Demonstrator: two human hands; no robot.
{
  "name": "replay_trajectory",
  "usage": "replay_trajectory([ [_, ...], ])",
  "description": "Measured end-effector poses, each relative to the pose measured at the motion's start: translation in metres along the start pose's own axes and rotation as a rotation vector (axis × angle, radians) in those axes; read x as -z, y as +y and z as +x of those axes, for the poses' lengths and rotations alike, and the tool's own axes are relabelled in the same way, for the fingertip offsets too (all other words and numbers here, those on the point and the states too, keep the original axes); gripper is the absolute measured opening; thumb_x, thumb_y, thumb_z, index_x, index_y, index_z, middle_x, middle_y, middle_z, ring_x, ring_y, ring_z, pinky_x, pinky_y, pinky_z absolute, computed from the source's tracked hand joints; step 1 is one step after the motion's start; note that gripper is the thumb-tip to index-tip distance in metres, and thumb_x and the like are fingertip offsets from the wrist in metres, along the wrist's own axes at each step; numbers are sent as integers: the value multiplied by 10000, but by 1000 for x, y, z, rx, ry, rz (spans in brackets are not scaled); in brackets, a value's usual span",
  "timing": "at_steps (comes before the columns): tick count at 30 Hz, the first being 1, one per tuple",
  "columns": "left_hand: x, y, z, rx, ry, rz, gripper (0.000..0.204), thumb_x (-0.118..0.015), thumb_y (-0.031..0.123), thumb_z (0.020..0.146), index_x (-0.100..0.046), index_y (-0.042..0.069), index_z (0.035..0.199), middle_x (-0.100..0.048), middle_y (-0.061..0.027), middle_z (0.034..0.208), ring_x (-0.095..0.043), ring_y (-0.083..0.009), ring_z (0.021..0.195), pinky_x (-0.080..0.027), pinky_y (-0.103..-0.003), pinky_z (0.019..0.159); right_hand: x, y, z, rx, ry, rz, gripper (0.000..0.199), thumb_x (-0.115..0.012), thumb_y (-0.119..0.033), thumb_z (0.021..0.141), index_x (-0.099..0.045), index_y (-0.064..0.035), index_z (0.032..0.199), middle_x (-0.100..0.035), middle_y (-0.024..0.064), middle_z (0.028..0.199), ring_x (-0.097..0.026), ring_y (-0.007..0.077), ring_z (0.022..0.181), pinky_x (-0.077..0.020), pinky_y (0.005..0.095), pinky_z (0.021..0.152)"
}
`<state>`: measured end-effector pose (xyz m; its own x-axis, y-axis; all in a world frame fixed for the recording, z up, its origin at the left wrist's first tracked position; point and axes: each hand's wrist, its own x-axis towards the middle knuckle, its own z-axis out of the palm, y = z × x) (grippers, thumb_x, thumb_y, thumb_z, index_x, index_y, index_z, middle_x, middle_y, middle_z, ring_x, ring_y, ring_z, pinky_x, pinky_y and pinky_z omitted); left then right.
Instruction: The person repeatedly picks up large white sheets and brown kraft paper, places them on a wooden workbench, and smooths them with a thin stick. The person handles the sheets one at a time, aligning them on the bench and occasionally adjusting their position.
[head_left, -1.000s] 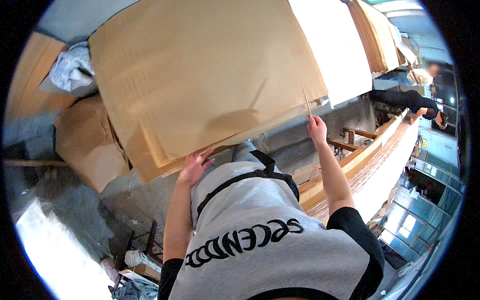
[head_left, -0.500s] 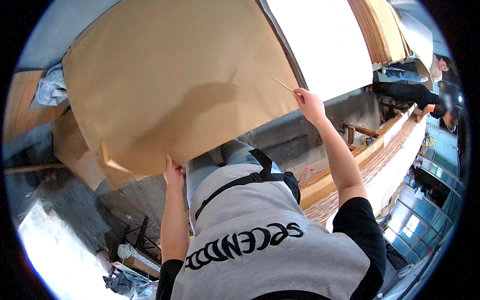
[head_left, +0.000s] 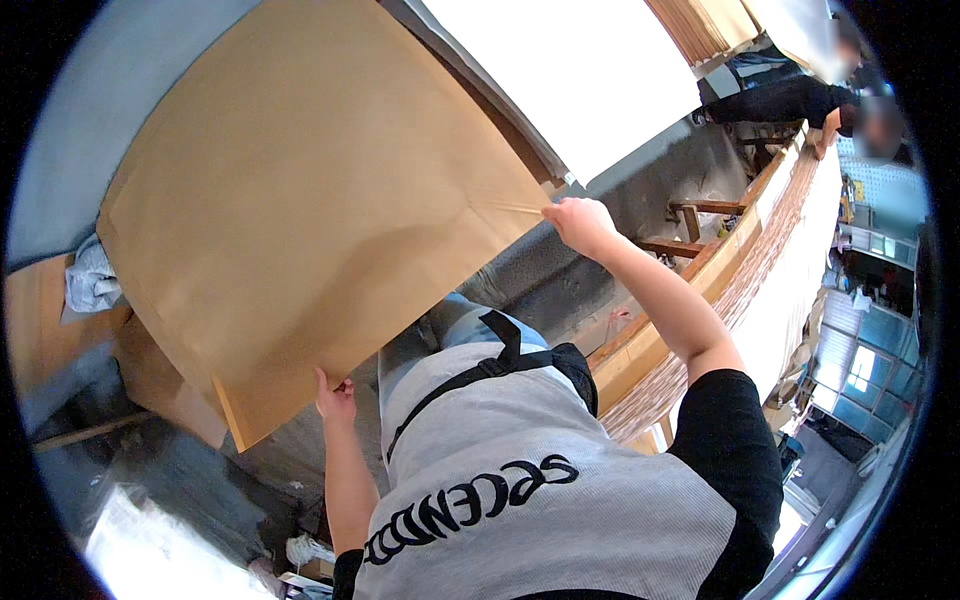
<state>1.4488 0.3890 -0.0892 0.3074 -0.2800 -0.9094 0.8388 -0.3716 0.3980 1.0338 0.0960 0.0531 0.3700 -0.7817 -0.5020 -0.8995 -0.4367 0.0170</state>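
Note:
A large brown paper sheet (head_left: 290, 180) spreads out in front of me, its left near corner hanging down with a folded-looking strip along the edge. My left hand (head_left: 337, 397) pinches the sheet's near edge, thumb laid on top. At the sheet's right corner, my right hand (head_left: 582, 226) is closed on a thin pale stick (head_left: 512, 207), whose length lies over the paper. I cannot tell whether those fingers also grip the corner. A soft shadow falls across the paper's near half.
A white sheet (head_left: 580, 80) lies beyond on the right, near a stack of brown sheets (head_left: 700, 30). A long wooden frame (head_left: 740, 250) with a striped pile runs along my right. Another person (head_left: 780, 100) works at its far end. Grey cloth (head_left: 92, 275) sits far left.
My right hand has come down and left, bringing the stick onto the sheet's corner. The view has turned, and the sheet's left near corner has unfolded downward. My left hand keeps its hold.

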Motion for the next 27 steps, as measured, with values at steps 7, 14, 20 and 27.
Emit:
replay_trajectory([
  [7,7,5,5,31,9,1,335,-523,380,823,-492,90,986,-499,-40,734,-450,-157,576,-341,-239,470,-25,23,-15,-85,-16,40,105,-457,-115,769,-541,-65,809,-603,120,776,-601,283,716,-491,373,590],
  [14,4,14,-3,33,-4,78,378,-498,390,835,-475,42,981,-480,-52,709,-436,-146,563,-340,-235,477,-102,104,-5,-475,342,922,204,-617,-222,719,-622,-23,765,-608,123,760,-587,229,716,-453,314,653],
  [20,-10,20,-17,14,79,105,340,-507,383,830,-492,64,946,-501,-53,702,-451,-149,555,-344,-239,466,-155,140,24,-763,422,1002,188,-680,-217,667,-640,-53,751,-609,98,682,-581,212,651,-447,306,628],
  [27,0,25,-21,-21,50,149,347,-523,374,823,-478,64,971,-500,-53,728,-450,-167,566,-347,-270,488,-163,144,57,-819,347,953,241,-672,-267,665,-642,-62,788,-614,105,728,-587,230,688,-437,322,653],
])
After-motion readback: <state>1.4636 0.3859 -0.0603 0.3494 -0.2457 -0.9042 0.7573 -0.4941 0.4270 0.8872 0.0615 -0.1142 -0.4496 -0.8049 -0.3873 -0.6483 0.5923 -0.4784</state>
